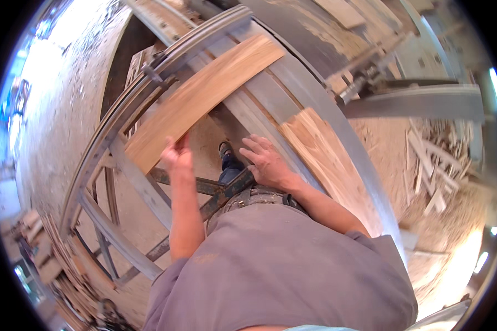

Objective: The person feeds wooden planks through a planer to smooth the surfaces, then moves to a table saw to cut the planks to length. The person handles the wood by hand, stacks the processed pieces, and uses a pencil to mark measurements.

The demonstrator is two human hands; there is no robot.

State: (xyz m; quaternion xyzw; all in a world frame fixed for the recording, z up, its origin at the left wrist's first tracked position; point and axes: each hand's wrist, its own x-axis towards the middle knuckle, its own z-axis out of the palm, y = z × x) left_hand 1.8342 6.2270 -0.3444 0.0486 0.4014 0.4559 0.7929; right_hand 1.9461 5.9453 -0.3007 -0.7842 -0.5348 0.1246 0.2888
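Observation:
A long, flat wooden board lies slantwise across the grey metal machine table, its near left end reaching out over the side frame. My left hand grips the board's near edge close to that end, fingers partly hidden by the wood. My right hand holds nothing; its fingers are spread at the table's near edge, apart from the board. Beside my right forearm, a second stack or piece of wood with streaked grain rests on the table.
A curved-looking metal rail runs along the far left side. Past the table at right stands a metal arm with a clamp-like fitting. Thin offcuts lie heaped on the floor at right; more scrap wood is piled at lower left.

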